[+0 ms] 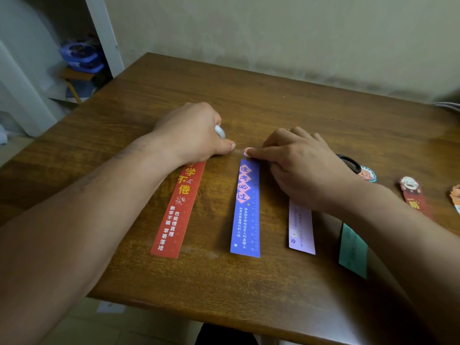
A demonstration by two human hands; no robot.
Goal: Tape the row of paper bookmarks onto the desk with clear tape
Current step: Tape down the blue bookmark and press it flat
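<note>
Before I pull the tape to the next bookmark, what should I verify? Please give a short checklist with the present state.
1. Left hand grips tape roll: ok.
2. Right hand fingertip presses purple bookmark top: ok.
3. Red bookmark top taped: cannot tell, left hand covers it.
4. Pink bookmark top position: cannot tell, right hand covers it.
5. Cutting tool ready: cannot tell, only a black loop shows behind the right hand.

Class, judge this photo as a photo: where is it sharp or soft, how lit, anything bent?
Head view: soft, even light, only faint shadows under the left hand, which grips the tape roll; print on the red bookmark sharp; green bookmark blurred; near desk edge bowed by the wide lens.
</note>
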